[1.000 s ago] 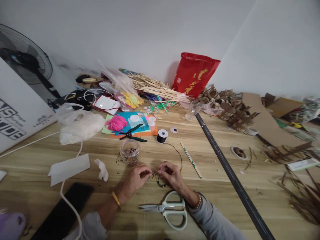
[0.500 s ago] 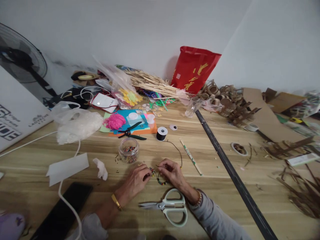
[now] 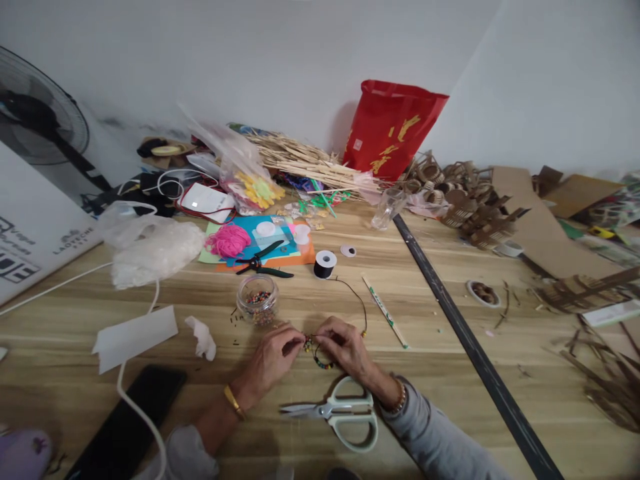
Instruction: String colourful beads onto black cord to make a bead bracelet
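Half a second earlier, the fingertips of the left hand (image 3: pixel 277 350) sat lower, against the loose beads (image 3: pixel 307 345); they then stood raised, just beside the free end of the black cord (image 3: pixel 360 300). Judged from this, the work had passed from bead pick-up to presenting a bead at the cord tip.

Left fingers: drawn together at the tips; from where I stood, I could not tell whether a bead lay between them. Right hand (image 3: pixel 345 347): thumb and forefinger grasping the cord close to its tip.

Cord position: on the bench (image 3: pixel 425 373), between the spool (image 3: pixel 325 265) and the right hand, with the scissors (image 3: pixel 327 410) nearer the person.

Cord orientation: the short free end pointed left, toward the left fingertips, its long axis running roughly side to side. The beaded section (image 3: pixel 324 365) hung below as a curve, bowing toward the person. The supply length arced rightward from the spool, then back toward the right hand.
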A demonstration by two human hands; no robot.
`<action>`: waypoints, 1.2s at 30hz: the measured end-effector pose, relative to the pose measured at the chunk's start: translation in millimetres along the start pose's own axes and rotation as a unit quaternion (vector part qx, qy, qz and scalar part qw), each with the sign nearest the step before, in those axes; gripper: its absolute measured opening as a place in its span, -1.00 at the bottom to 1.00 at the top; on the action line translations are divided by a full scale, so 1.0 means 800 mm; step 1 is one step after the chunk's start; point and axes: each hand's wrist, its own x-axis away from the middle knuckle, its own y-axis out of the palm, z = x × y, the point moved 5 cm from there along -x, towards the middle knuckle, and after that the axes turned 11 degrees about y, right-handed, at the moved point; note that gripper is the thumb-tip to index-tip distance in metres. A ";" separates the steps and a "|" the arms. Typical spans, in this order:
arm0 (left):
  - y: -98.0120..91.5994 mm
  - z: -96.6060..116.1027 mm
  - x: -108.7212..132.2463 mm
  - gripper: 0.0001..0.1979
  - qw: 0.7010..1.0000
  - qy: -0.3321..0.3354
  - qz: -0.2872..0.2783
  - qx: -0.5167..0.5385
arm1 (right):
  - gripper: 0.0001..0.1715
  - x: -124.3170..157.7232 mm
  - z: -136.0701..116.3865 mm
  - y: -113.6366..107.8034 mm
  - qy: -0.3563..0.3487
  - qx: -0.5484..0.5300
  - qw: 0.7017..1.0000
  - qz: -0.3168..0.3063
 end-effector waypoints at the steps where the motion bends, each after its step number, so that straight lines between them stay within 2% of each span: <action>1: -0.002 0.000 -0.001 -0.87 1.000 -0.009 0.009 0.014 | -0.71 0.001 -0.005 0.000 -0.025 0.017 1.000 -0.004; 6: -0.006 0.004 -0.003 -0.78 0.997 -0.030 0.024 0.072 | -0.72 0.006 -0.018 0.006 -0.091 0.048 0.994 -0.031; 14: 0.003 0.001 0.000 -0.81 0.996 -0.011 0.016 0.090 | -0.77 0.010 -0.016 0.012 -0.110 0.052 0.991 -0.047; 22: -0.002 0.002 -0.003 -0.79 0.989 -0.027 0.018 0.146 | -0.81 0.011 -0.007 0.020 -0.054 0.049 0.994 -0.087; 28: -0.009 0.004 -0.005 -0.78 0.988 -0.039 0.045 0.142 | -0.71 0.009 0.000 0.021 0.015 -0.026 0.994 -0.101; 32: -0.008 0.006 -0.005 -0.82 0.989 -0.036 0.040 0.137 | -0.61 0.005 0.005 0.016 0.074 -0.102 0.989 -0.080; 36: -0.005 0.006 -0.003 -0.80 0.989 -0.039 0.029 0.137 | -0.59 0.006 0.008 0.018 0.096 -0.140 0.981 -0.088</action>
